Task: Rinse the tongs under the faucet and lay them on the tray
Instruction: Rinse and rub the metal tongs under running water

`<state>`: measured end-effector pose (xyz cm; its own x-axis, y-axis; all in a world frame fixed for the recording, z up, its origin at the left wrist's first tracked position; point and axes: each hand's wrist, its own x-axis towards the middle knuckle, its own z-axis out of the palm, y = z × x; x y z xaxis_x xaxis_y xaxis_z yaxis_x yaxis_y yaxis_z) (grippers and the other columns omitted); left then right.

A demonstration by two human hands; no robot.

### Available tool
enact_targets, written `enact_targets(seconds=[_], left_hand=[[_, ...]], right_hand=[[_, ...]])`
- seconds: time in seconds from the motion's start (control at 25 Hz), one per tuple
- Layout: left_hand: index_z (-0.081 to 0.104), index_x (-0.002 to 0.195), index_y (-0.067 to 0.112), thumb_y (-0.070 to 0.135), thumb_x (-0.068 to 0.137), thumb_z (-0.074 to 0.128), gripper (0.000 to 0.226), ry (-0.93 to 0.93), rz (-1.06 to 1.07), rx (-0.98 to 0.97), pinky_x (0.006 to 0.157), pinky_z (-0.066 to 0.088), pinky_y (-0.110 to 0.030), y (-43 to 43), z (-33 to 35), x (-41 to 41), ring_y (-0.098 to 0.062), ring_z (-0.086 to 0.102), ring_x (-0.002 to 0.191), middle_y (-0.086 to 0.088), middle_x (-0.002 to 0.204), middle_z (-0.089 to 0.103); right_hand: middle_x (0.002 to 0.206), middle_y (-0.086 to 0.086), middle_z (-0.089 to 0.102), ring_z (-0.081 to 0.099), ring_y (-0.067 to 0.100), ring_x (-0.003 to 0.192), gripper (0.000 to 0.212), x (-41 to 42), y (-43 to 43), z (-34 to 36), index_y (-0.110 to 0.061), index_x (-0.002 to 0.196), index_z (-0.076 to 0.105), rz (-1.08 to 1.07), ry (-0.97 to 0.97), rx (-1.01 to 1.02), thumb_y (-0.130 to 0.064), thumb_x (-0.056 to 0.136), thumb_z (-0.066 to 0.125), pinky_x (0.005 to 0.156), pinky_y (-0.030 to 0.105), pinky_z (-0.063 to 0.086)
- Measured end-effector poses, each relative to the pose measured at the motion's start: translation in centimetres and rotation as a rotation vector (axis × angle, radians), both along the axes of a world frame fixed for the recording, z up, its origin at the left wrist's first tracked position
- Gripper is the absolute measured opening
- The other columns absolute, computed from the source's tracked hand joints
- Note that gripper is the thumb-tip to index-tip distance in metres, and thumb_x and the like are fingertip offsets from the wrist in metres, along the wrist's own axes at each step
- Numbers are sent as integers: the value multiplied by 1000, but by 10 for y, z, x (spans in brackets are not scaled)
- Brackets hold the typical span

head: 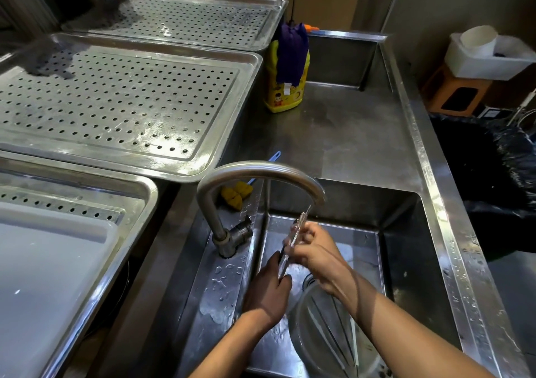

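Holding the tongs (300, 222) tilted under the faucet (261, 171) spout, over the sink's (401, 226) back left corner, I curl my left hand (268, 289) round their lower end. My right hand (314, 251) pinches their upper part. The tray (229, 110) sits well apart.
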<state>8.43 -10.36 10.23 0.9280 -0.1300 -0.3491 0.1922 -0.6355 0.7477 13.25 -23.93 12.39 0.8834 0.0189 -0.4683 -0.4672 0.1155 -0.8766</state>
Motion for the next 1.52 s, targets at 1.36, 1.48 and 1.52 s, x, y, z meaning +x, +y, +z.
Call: enact_targets(seconds=[1.36,1.48,1.52], left_hand=[[55,133,27,17,67,42,68,58,51,-295,86,48,-18,-1,10,8,-12,61,106,5,118,67],[59,126,30,20,70,44,58,68,39,-309,68,45,-25,0,6,6,-12,60,80,5,96,68],[60,122,31,21,72,45,53,80,41,-309,62,42,-28,0,5,5,-11,55,69,5,85,65]], right_hand=[[76,13,74,71,17,62,18,-10,6,2,-4,94,68,115,-33,-72,3,79,75,51,26,56],[79,27,71,65,19,47,24,8,-1,5,-3,86,65,-91,34,-35,-24,97,63,38,24,50],[79,24,71,65,17,47,21,11,-3,7,-3,87,64,-142,9,-25,-20,98,62,39,23,50]])
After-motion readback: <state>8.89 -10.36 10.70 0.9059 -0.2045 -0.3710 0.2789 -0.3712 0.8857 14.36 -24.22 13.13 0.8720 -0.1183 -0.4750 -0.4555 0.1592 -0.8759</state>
